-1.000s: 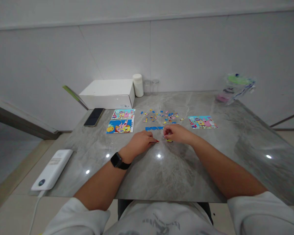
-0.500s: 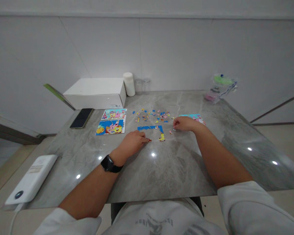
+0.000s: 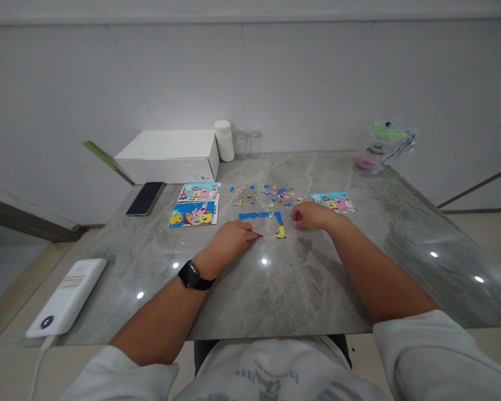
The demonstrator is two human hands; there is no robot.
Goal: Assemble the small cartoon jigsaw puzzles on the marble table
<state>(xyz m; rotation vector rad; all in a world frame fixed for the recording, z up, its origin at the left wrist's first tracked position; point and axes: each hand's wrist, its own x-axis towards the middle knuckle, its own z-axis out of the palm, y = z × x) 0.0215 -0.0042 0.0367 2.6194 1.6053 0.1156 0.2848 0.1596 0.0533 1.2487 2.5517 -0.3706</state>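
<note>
A partly joined jigsaw puzzle (image 3: 261, 215) lies in front of me, with a blue strip along the top and a yellow corner section (image 3: 280, 232) running down its right side. My left hand (image 3: 234, 240) rests on the table at its lower left, index finger stretched out, its tip touching a small red puzzle piece (image 3: 259, 235). To the right of the puzzle, my right hand (image 3: 310, 215) is closed in a pinch low over the table, at a puzzle piece mostly hidden by the fingers. Loose puzzle pieces (image 3: 267, 195) are scattered just beyond the joined part.
Picture sheets (image 3: 195, 214) lie at left, another picture card (image 3: 335, 201) behind my right hand. A phone (image 3: 146, 199), white box (image 3: 167, 156), white bottle (image 3: 224, 141), two glasses (image 3: 247, 145), plastic bag (image 3: 384, 146) and power bank (image 3: 69, 298) stand around the grey table (image 3: 271, 301).
My right hand has shifted slightly left and down, covering the loose piece that showed beside it. My left hand stays at the red piece. The whole view has moved a little.
</note>
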